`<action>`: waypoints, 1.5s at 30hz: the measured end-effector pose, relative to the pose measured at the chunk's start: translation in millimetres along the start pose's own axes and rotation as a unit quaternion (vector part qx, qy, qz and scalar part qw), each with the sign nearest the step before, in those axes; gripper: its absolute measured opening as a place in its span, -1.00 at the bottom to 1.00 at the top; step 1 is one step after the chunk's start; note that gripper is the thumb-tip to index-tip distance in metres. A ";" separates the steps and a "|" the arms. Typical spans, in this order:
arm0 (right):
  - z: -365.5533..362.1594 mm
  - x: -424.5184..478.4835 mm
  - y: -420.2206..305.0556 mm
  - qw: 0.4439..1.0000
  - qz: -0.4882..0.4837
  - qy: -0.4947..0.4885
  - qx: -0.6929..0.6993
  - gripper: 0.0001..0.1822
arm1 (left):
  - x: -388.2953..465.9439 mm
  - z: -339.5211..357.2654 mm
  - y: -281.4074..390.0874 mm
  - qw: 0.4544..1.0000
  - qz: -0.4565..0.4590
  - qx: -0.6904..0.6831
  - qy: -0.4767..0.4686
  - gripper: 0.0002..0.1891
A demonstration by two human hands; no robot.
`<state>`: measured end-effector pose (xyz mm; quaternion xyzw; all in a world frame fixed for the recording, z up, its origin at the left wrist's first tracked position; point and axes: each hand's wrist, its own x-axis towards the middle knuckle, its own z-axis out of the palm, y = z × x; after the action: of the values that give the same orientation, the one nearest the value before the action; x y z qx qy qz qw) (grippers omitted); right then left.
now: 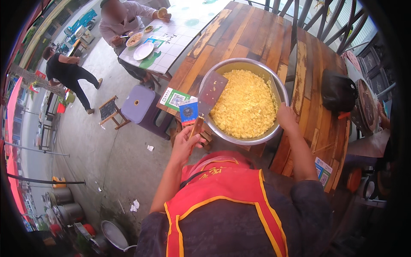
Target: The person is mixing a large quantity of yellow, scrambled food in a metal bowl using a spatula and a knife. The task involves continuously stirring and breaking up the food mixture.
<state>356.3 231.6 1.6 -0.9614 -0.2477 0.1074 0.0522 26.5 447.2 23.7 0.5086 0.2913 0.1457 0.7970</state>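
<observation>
A wide steel bowl of crumbled yellow food, which looks like chopped egg, is at the near edge of the plank table. My left hand grips the wooden handle of a broad rectangular blade, like a cleaver. The blade lies over the bowl's left rim, with yellow bits stuck to it. My right hand is closed at the bowl's right rim, its fingers mostly hidden. Beside it a grey, blade-like metal piece stands inside the bowl. I cannot tell whether that hand holds this piece or the rim.
Code cards lie on the wooden table. A seated person eats at a white table. Left are a purple stool and a folding stool. A black bag rests on the right-hand table.
</observation>
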 end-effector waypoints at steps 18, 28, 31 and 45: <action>17.0 1.7 -20.5 0.998 -0.068 0.004 -0.002 -0.74 | 11.8 -5.4 -14.5 0.999 0.011 -0.040 -0.016 -0.61; 11.0 -17.6 -54.9 0.985 -0.168 -0.035 -0.023 -0.80 | 31.1 -9.5 -32.1 0.997 0.032 -0.052 0.047 -0.59; -2.3 -41.2 -76.6 0.986 -0.161 -0.035 0.001 -0.79 | 29.2 -12.3 -35.8 0.996 0.043 -0.056 0.059 -0.62; 35.2 -64.4 -124.4 0.957 -0.265 -0.115 0.037 -0.79 | 20.9 -12.7 -26.3 0.994 0.063 -0.060 0.072 -0.63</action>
<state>235.2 310.4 -1.9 -0.8398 -0.4938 0.2086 0.0857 33.4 455.9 -10.4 0.4657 0.3060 0.2485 0.7923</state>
